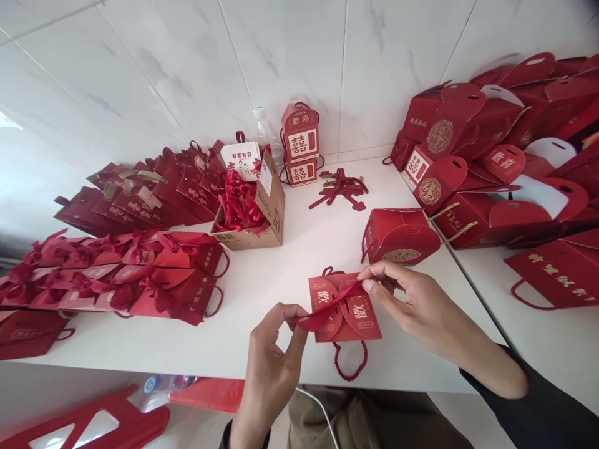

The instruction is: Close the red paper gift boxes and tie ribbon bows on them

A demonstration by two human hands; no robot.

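Note:
A red gift box (350, 327) with gold print and rope handles stands on the white table in front of me, seen from above with its top flaps closed. Across that top runs a red ribbon (334, 305), stretched slantwise between my hands. My left hand (276, 355) pinches the ribbon's near left end between thumb and fingertips. At the box's far right corner, the fingertips of my right hand (407, 302) close on the other end. Just beyond the right hand sits another red box (397, 234) with rope handles.
Rows of ribbon-tied boxes (178, 287) and dark red bags (154, 193) line the left. A cardboard box (271, 206) holds red ribbons. Flat red strips (341, 187), stacked small boxes (302, 146) and a clear bottle (266, 134) stand by the wall. More boxes (491, 206) pile up right.

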